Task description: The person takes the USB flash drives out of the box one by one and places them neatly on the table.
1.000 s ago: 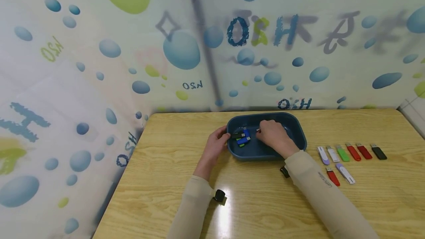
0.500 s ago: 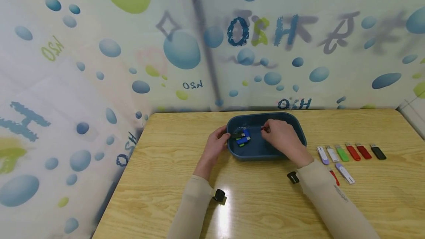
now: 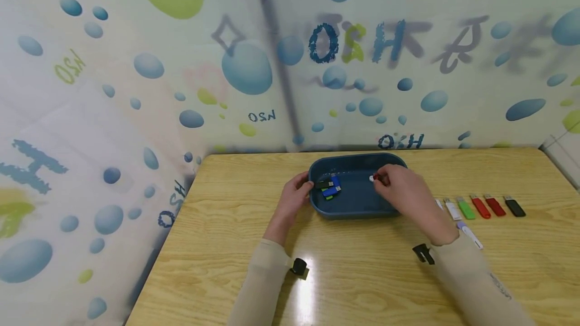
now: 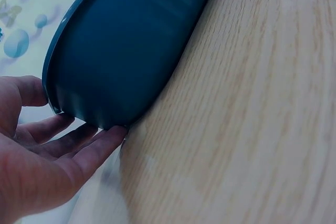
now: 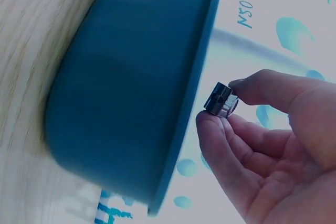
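A dark blue plastic bin [image 3: 358, 202] sits near the table's back edge. My left hand [image 3: 292, 199] grips its left end; in the left wrist view the thumb is at the rim and the fingers [image 4: 100, 148] lie against the outer wall. My right hand [image 3: 408, 197] is over the bin's right part, pinching a USB stick [image 3: 373, 178] between thumb and fingertips. That stick looks red with a pale end; in the right wrist view its metal connector [image 5: 218, 100] shows. Inside the bin's left end lie a black USB stick [image 3: 322, 184], blue ones [image 3: 332, 191] and a green one [image 3: 329, 197], overlapping.
Right of the bin lies a row of USB sticks: white [image 3: 452, 209], green [image 3: 465, 209], red [image 3: 481, 207], dark red [image 3: 495, 206] and black [image 3: 515, 207]. A white-and-purple one [image 3: 470, 235] lies nearer. The right forearm covers part of this group. A patterned backdrop [image 3: 254, 130] stands behind the table.
My right hand has moved right within the bin, carrying the USB stick. Its forearm now covers the red stick in the front row. The left hand and bin stay put.
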`<state>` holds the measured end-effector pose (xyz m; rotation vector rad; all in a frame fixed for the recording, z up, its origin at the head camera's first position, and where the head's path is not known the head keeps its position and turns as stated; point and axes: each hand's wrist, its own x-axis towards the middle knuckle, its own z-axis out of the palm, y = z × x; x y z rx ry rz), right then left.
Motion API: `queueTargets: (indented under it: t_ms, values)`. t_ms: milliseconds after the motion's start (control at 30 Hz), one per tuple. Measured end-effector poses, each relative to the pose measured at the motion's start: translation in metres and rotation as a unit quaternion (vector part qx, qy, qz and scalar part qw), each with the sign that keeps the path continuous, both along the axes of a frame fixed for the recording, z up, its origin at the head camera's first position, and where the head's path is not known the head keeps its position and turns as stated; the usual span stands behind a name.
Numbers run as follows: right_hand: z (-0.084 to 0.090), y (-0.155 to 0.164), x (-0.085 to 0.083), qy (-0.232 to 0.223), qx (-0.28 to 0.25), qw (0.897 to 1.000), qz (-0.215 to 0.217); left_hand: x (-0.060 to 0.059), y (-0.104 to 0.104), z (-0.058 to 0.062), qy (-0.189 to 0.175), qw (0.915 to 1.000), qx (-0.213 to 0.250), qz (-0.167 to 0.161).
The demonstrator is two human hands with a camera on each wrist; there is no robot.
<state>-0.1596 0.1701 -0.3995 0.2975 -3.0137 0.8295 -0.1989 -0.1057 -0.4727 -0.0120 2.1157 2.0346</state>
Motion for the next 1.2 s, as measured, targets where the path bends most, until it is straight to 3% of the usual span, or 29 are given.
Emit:
queueTargets:
  t_ms: [233, 467, 633, 1200]
  values:
    - [0.008, 0.016, 0.013, -0.009, 0.007, 1.0, -0.017, 0.0, -0.001, -0.001, 0.001, 1.0, 0.004, 0.0]
    - [0.007, 0.037, 0.025, 0.019, 0.009, 0.999, -0.034, 0.0, -0.002, 0.0, -0.005, 0.9999, 0.009, 0.0]
    - [0.006, 0.053, 0.035, -0.001, 0.014, 0.999, -0.046, 0.001, -0.002, 0.0, -0.005, 0.9999, 0.009, -0.002]
    - [-0.009, 0.12, 0.058, 0.0, 0.049, 0.997, -0.064, 0.0, -0.001, 0.002, -0.002, 0.9999, 0.01, 0.0]
